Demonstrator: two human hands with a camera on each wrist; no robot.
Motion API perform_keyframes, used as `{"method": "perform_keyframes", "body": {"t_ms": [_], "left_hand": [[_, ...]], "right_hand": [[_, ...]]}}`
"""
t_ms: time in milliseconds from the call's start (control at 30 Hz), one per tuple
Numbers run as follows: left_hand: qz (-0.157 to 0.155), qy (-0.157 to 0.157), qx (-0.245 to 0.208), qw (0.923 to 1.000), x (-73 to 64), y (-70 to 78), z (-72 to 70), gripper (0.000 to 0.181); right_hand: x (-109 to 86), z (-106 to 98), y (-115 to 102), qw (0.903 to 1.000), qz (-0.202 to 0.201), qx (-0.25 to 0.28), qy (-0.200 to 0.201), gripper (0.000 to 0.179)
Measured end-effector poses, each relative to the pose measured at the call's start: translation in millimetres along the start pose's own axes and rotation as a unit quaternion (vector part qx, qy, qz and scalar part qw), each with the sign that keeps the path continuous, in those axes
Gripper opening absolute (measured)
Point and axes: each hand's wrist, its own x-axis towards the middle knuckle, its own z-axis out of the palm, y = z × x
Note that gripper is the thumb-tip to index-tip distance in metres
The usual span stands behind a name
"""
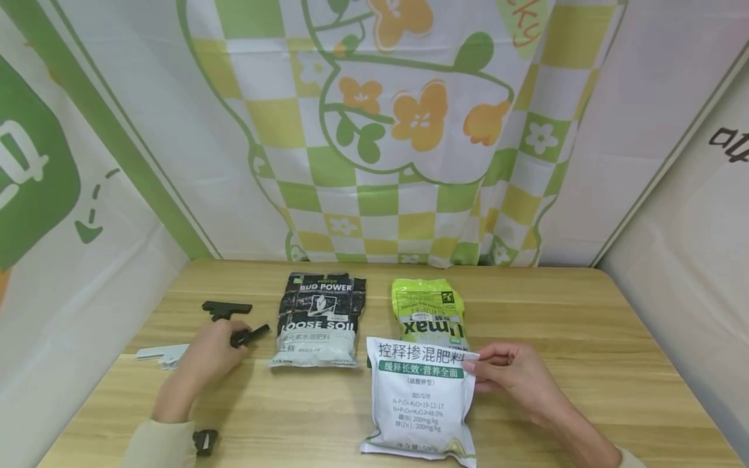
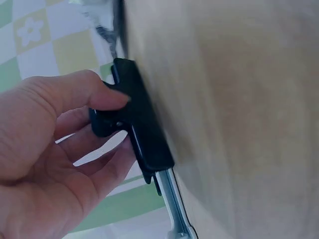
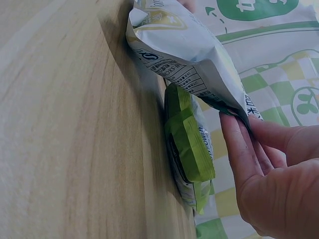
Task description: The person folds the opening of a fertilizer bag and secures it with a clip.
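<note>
My left hand (image 1: 205,361) pinches a black clip (image 2: 142,117) by its handle, between thumb and fingers, just above the tabletop. A second black clip (image 1: 227,308) lies behind that hand, and a pale grey clip (image 1: 166,355) beside it on the left. At the right, my right hand (image 1: 523,377) pinches the upper right corner of a white fertilizer bag (image 1: 418,409). This bag is tilted up with printed text facing me. Behind it lies a lime-green bag (image 1: 426,302), partly covered by it.
A black and pale grey soil bag (image 1: 318,318) lies left of the green one. Near the left sleeve sits a small black object (image 1: 205,442), its kind unclear. The wooden table (image 1: 585,312) ends at a patterned cloth (image 1: 386,201) behind.
</note>
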Motion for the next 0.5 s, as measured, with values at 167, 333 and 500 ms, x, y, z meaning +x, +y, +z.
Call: {"method": "perform_keyframes", "body": {"t_ms": [167, 333, 500], "left_hand": [[0.006, 0.004, -0.016, 0.9998, -1.6, -1.4, -4.6, 0.040], [-0.016, 0.000, -0.052, 0.9985, -2.9, 4.7, -10.0, 0.046], [-0.011, -0.009, -0.064, 0.9978, -4.6, 14.8, -14.6, 0.052]], "right_hand": [[0.7, 2, 1, 1.0000, 0.007, 0.000, 0.005, 0.025], [1.5, 1, 1, 0.9999, 0.009, -0.001, 0.007, 0.025], [1.6, 0, 1, 0.9999, 0.009, 0.000, 0.006, 0.024]]}}
